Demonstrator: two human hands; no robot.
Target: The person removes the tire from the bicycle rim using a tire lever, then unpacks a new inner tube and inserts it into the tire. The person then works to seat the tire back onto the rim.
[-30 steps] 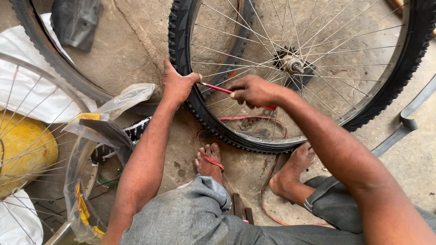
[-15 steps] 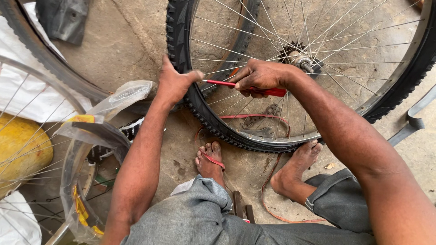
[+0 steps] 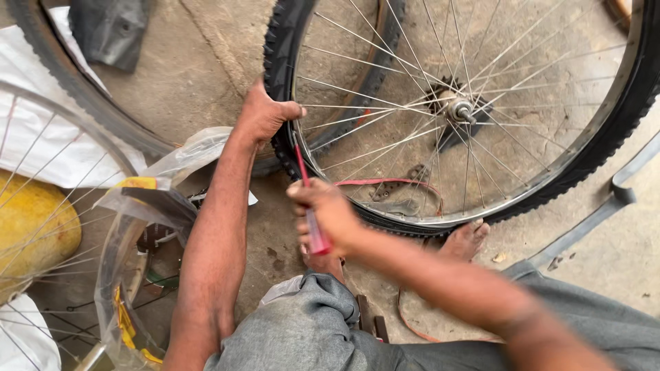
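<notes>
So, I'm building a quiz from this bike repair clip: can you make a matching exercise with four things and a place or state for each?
Things:
1. left hand
2. right hand
3. red-handled tool
4. yellow round object

Places or states:
A. at the left edge, behind bare spokes
B. gripping the black tyre
C. tip at the wheel rim, handle in a fist
D. closed around a red handle

Pairs: 1-B, 2-D, 3-C, 4-A
</notes>
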